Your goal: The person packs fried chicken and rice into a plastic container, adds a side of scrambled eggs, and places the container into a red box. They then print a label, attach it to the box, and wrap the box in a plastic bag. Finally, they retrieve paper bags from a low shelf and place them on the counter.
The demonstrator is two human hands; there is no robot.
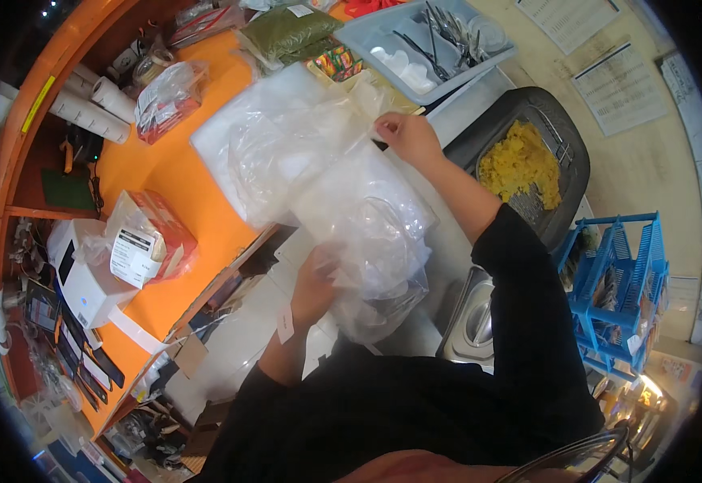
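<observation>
A large clear plastic bag (357,193) hangs in front of me, crumpled and shiny. Pale, round-edged contents show through its lower part; I cannot tell what they are. My right hand (408,137) pinches the film near the bag's upper right. Lower down, my left hand (318,284) grips the bag's left side, its fingers partly veiled by the plastic. A small white paper label (285,324) sticks to my left wrist. Behind the bag, a flat white plastic-wrapped stack (221,136) lies on the orange counter (224,63).
A red box in plastic (167,235) and a white label printer (88,268) stand at left. A blue cutlery tray (381,78) lies at the back. On the right are a black pan (571,130) with yellow food (517,160), a lidded steel container (472,317) and a blue rack (616,296).
</observation>
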